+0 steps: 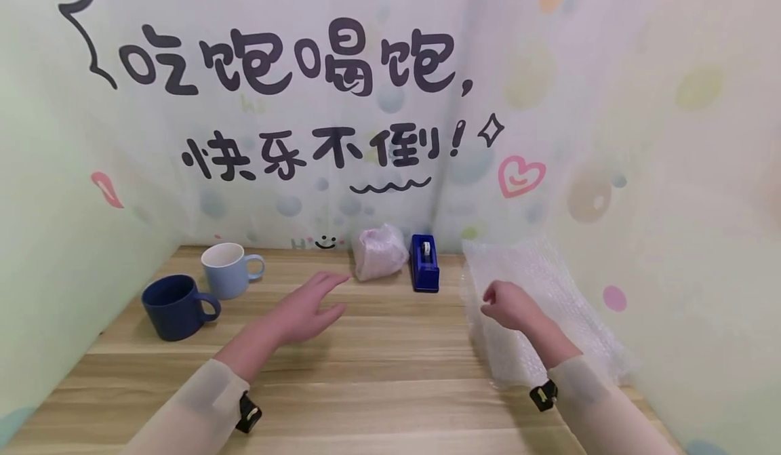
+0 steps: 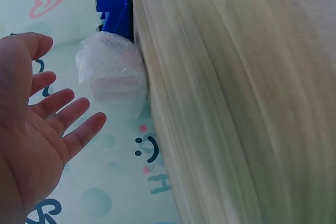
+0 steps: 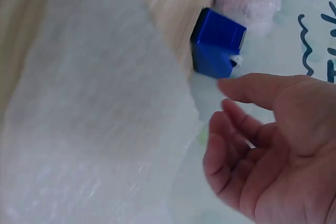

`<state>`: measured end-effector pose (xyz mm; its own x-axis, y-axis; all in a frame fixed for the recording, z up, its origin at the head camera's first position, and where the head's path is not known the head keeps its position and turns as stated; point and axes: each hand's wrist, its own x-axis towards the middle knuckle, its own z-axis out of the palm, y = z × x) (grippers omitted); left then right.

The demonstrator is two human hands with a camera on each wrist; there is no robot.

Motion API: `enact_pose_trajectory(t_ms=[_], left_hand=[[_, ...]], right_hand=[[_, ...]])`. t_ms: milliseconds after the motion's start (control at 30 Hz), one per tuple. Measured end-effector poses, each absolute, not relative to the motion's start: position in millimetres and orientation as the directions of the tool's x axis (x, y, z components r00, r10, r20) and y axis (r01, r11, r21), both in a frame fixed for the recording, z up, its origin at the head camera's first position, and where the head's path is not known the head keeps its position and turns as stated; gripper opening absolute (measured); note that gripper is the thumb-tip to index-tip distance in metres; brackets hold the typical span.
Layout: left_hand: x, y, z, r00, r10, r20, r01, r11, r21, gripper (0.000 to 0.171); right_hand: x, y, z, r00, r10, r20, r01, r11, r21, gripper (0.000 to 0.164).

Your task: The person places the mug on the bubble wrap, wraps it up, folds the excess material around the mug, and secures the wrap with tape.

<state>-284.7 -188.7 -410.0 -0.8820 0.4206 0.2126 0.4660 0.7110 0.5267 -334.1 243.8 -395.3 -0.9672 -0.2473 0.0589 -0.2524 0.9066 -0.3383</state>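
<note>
My left hand point(image 1: 308, 309) is held above the wooden table with its fingers spread and nothing in them. Just beyond its fingertips sits a bundle in bubble wrap point(image 1: 381, 253); whatever is inside is hidden. A blue tape dispenser point(image 1: 425, 265) stands right beside that bundle. Over the sheets of bubble wrap point(image 1: 567, 312) on the right hovers my right hand point(image 1: 512, 304), fingers loosely curled and holding nothing. In the right wrist view, thumb and fingers lie apart from the tape dispenser point(image 3: 215, 43). The left wrist view shows the left palm point(image 2: 31, 145) bare.
Two mugs stand at the table's left side: a dark blue mug point(image 1: 173, 309) in front and a light blue mug point(image 1: 227, 272) behind it. A printed cloth wall point(image 1: 390, 211) borders the back of the wooden table point(image 1: 378, 387), with side walls at left and right.
</note>
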Motion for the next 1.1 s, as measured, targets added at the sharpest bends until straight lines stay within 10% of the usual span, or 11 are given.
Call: enact_pose_trajectory(t_ms=[200, 433, 1100], left_hand=[[-274.6, -196.1, -415.6, -0.888, 0.405, 0.218, 0.456, 0.704, 0.545, 0.057], [-271.1, -199.1, -424.5, -0.89, 0.406, 0.206, 0.449, 0.706, 0.548, 0.054], [-266.3, -208.5, -432.8, -0.896, 0.387, 0.216, 0.438, 0.701, 0.563, 0.046]], right_hand=[[-321.8, 267.0, -410.8, -0.985, -0.151, -0.08, -0.125, 0.957, -0.262, 0.048], [-321.0, 281.1, -429.7, -0.981, -0.112, -0.158, -0.045, 0.926, -0.375, 0.03], [-316.5, 285.4, -401.6, -0.984, -0.071, 0.166, -0.12, 0.944, -0.309, 0.01]])
